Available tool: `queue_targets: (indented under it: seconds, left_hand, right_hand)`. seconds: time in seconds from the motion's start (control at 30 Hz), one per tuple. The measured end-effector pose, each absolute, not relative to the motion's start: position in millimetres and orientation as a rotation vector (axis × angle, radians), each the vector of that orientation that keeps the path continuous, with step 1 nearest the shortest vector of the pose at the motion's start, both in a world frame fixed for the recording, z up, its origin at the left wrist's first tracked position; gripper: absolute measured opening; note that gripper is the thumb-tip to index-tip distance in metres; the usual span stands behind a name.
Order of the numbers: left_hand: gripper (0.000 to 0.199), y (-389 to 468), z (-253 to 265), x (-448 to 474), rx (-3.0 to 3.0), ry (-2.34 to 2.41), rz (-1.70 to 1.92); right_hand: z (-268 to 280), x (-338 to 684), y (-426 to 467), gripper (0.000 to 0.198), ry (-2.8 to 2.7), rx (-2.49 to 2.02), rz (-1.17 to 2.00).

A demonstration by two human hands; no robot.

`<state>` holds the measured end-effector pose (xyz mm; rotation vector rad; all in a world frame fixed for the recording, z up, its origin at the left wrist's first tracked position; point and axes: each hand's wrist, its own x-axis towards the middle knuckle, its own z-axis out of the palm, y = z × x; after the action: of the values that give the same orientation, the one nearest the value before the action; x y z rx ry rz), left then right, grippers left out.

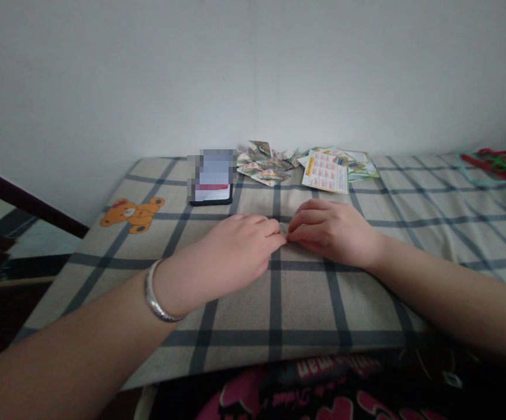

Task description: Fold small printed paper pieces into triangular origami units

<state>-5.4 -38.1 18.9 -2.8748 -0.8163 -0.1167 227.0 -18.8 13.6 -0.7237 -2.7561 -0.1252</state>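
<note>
My left hand [235,248], with a silver bangle on its wrist, and my right hand [329,232] meet fingertip to fingertip above the checked tablecloth. Between them a small piece of paper [283,228] shows, pinched by the fingers of both hands. Most of the paper is covered by my fingers, so its full shape is hidden. Behind my hands lies a pile of folded paper pieces [268,163], printed in colour. Right of that pile, several flat printed paper sheets [325,172] overlap one another.
A phone [213,178] with a partly blurred screen stands at the back, left of the folded pieces. The checked tablecloth [244,318] bears a bear picture [133,214] on the left. Red and green strips [498,166] lie far right. A white wall [253,76] rises behind.
</note>
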Motion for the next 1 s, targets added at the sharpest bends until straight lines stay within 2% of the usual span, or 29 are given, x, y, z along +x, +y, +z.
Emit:
queue_targets:
  seconds: [0.17, 0.37, 0.6, 1.0]
  left_hand:
    - [0.028, -38, 19, -5, -2.856, -0.809, -0.107]
    - [0.029, -40, 21, -1, -2.821, -0.776, -0.093]
    - [0.023, -40, 22, 0, -2.827, -0.770, -0.084]
    - [0.028, -38, 25, -4, -2.867, -0.788, -0.068]
  right_hand:
    - [14, 227, -18, 0.020, -2.786, -0.776, -0.096]
    - [22, 227, -20, 0.025, -2.914, -0.718, -0.247]
    - [23, 226, -22, 0.023, -2.948, -0.746, -0.339]
    - [26, 232, -21, 0.018, -2.932, -0.789, -0.311]
